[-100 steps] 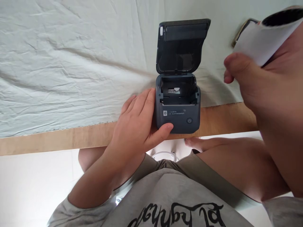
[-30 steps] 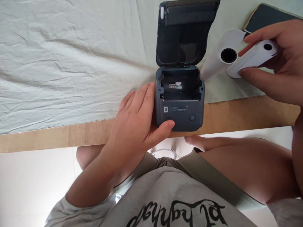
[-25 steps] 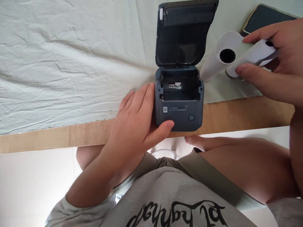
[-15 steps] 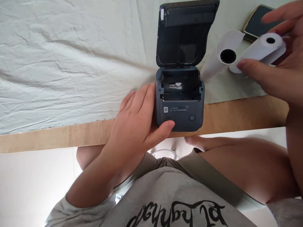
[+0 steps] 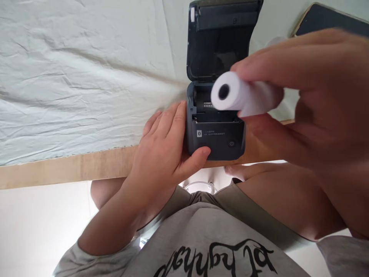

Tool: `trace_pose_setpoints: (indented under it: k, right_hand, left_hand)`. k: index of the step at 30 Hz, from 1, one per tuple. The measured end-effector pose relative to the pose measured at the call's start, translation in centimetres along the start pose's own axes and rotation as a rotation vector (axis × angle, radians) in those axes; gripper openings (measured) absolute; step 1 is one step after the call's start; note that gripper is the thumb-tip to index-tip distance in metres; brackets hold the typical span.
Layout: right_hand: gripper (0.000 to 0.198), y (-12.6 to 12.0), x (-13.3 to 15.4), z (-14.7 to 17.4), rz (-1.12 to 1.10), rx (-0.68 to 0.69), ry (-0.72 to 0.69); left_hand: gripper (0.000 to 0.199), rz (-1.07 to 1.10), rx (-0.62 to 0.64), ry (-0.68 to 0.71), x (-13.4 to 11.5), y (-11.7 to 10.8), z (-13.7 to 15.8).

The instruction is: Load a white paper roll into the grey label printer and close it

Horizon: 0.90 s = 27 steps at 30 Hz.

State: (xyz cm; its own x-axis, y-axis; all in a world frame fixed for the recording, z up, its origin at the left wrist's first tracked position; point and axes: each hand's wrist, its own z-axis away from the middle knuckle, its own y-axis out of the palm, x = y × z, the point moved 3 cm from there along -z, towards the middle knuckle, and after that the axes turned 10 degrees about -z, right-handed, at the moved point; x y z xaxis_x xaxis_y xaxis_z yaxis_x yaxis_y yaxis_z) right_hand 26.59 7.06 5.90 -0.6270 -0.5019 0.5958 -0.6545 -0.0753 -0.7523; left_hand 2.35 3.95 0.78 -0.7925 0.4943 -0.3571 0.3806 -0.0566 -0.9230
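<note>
A small dark-blue thermal printer point(image 5: 216, 140) lies near the table edge with its lid point(image 5: 221, 42) raised. My left hand point(image 5: 164, 142) steadies it, fingers stretched along its left side and thumb over the front corner. Between the thumb and fingers of my right hand point(image 5: 305, 92) is a white paper roll point(image 5: 230, 94), its dark core hole facing left. The roll hovers over the right part of the printer's open paper bay point(image 5: 203, 98) and hides some of it.
A phone point(image 5: 331, 21) lies at the upper right, partly behind my right hand. Of a second white roll, only a sliver point(image 5: 275, 40) shows above my knuckles. Wrinkled pale green cloth point(image 5: 100, 77) covers the table up to its bare wooden edge point(image 5: 86, 165).
My right hand has brought the paper roll leftward from beside the other roll to over the printer. My left hand stays against the printer.
</note>
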Motion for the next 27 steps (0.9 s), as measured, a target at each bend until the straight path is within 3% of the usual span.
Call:
trace_pose_setpoints:
  k: [4, 6, 10, 14, 22, 27]
  right_hand:
    - [0.05, 2.0, 1.0, -0.2, 0.226, -0.118, -0.239]
    - [0.044, 2.1, 0.8, -0.5, 0.304, -0.125, -0.23]
    - [0.043, 1.5, 0.9, -1.6, 0.383, 0.028, -0.082]
    - [0.033, 0.9, 1.1, -2.4, 0.403, 0.092, -0.04]
    - [0.024, 1.3, -0.1, -2.1, 0.39, 0.143, -0.085]
    - [0.02, 0.9, 0.9, -1.4, 0.336, 0.033, -0.21]
  left_hand:
    - [0.093, 0.018, 0.029, 0.018, 0.4, -0.1, 0.1]
    - [0.095, 0.019, 0.04, 0.025, 0.5, -0.1, 0.2]
    - [0.101, 0.012, 0.037, 0.037, 0.4, -0.1, 0.3]
    - [0.102, 0.013, 0.034, 0.045, 0.4, 0.0, 0.3]
    - [0.096, 0.017, 0.029, 0.042, 0.4, 0.1, 0.4]
    - [0.084, 0.063, -0.013, 0.049, 0.5, 0.1, 0.5]
